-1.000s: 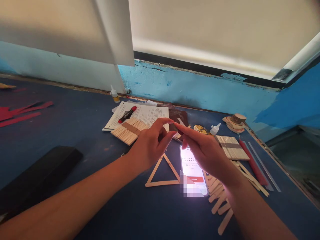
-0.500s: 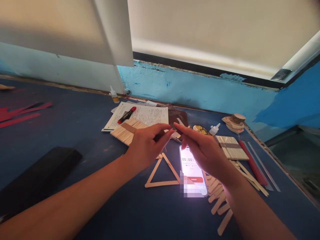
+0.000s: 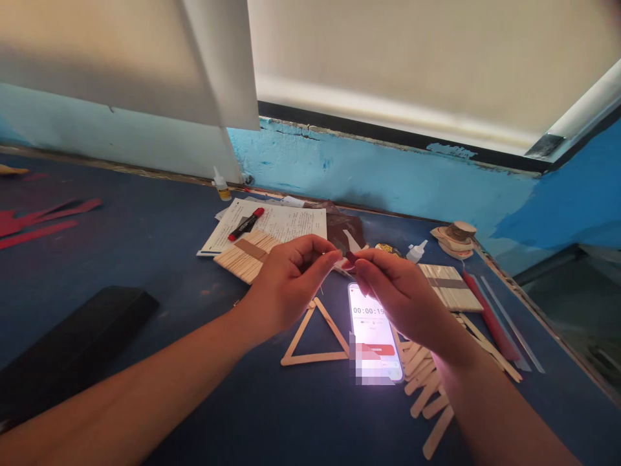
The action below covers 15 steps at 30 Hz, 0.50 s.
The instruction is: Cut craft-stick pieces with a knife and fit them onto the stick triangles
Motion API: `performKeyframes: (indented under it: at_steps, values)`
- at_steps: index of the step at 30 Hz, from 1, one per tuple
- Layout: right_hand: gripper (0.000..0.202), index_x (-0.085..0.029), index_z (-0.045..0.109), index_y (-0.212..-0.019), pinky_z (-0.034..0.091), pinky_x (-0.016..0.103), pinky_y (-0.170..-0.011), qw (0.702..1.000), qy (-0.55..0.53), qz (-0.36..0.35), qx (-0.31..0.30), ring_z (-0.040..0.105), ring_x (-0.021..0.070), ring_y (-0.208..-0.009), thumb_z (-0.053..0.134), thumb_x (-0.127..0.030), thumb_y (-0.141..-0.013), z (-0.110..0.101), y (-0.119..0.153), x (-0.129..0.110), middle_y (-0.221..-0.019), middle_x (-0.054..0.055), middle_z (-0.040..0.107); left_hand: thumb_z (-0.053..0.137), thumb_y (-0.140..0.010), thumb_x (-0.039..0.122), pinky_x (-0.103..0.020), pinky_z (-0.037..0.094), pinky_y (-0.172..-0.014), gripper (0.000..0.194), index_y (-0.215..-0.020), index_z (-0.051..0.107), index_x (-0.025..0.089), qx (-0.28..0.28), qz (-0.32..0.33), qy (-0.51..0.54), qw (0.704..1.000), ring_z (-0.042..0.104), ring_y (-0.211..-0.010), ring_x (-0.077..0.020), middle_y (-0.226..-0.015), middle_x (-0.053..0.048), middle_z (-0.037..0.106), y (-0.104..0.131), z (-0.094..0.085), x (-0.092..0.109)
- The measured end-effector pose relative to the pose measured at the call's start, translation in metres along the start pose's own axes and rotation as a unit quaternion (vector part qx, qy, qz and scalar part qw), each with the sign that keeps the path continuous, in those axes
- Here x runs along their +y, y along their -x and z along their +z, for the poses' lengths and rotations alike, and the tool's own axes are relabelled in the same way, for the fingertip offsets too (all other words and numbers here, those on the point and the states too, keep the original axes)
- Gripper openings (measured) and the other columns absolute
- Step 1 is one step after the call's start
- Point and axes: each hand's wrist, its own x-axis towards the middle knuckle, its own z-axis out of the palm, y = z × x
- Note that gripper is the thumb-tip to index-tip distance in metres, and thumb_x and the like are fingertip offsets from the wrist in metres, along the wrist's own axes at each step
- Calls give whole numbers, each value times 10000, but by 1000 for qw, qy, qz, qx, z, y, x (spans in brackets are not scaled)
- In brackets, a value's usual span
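My right hand point(image 3: 398, 288) pinches a small dark red piece point(image 3: 350, 259) between thumb and fingertips; its material cannot be made out. Just left of it, my left hand point(image 3: 294, 279) is closed in a pinch, and whatever lies between its fingertips is too small to name. Both hands hover over the table, fingertips close together. Below them lies a triangle of wooden craft sticks point(image 3: 315, 356). A lit phone point(image 3: 371, 330) showing a timer is partly covered by my right hand. Behind my left hand sits a banded bundle of craft sticks point(image 3: 242, 260).
Loose craft sticks point(image 3: 427, 388) fan out beside the phone. Another stick bundle point(image 3: 451, 288) lies right. Printed papers point(image 3: 295, 223) hold a red-capped marker point(image 3: 246, 224). Glue bottles point(image 3: 222, 186) stand behind. Red strips point(image 3: 43, 226) and a black object point(image 3: 87, 343) are left.
My right hand's fingers have curled from stretched out into a pinch, and the dark red piece now shows. My left fingertips have shifted slightly right, still pinched.
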Motion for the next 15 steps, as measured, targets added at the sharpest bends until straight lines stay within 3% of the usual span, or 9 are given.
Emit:
performKeyframes:
  at_steps: [8,12,15]
  values:
    - [238,-206,693,-1007,310,244,-496,993,-107,33,-44,404,90,-581,526,-368,-1059,-19,2,-4,-690,-41,500,704,-944,307,-214,283,-451,127,-916,663,190,-33,18,58,998,394,-494,-52,-590,83,490,3,0,4]
    - [220,-212,707,-1060,324,241,-512,991,-132,22,-29,436,92,-603,541,-357,-1054,-26,1,3,-700,-33,530,690,-958,327,-220,273,-461,141,-916,642,202,-58,15,82,995,370,-514,-47,-664,73,503,5,0,3]
    - [217,-210,697,-1038,332,243,-523,991,-129,20,-41,441,93,-613,533,-352,-1058,-25,0,6,-709,-33,526,625,-998,326,-233,310,-498,151,-911,608,204,-74,31,39,996,369,-547,-61,-713,61,489,5,1,1]
